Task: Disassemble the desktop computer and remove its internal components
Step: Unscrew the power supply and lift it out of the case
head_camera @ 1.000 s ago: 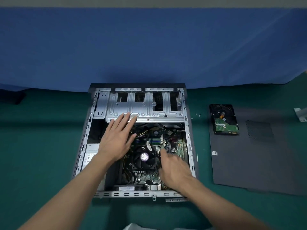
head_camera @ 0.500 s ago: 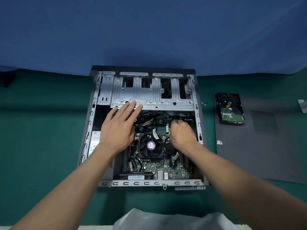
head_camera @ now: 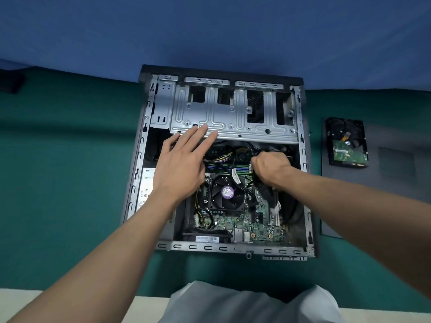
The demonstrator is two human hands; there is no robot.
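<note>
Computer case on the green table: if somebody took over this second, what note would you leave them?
Left hand: open, fingers flat on the metal drive cage edge.
Right hand: curled round black cables inside the case.
Done: side panel off, hard drive lying on it, right of the case.
Left: cooling fan, circuit board, power supply, cables still inside.

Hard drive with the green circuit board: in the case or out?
Out. The black hard drive with green circuit board lies board-up on the dark grey side panel, right of the open metal computer case.
</note>
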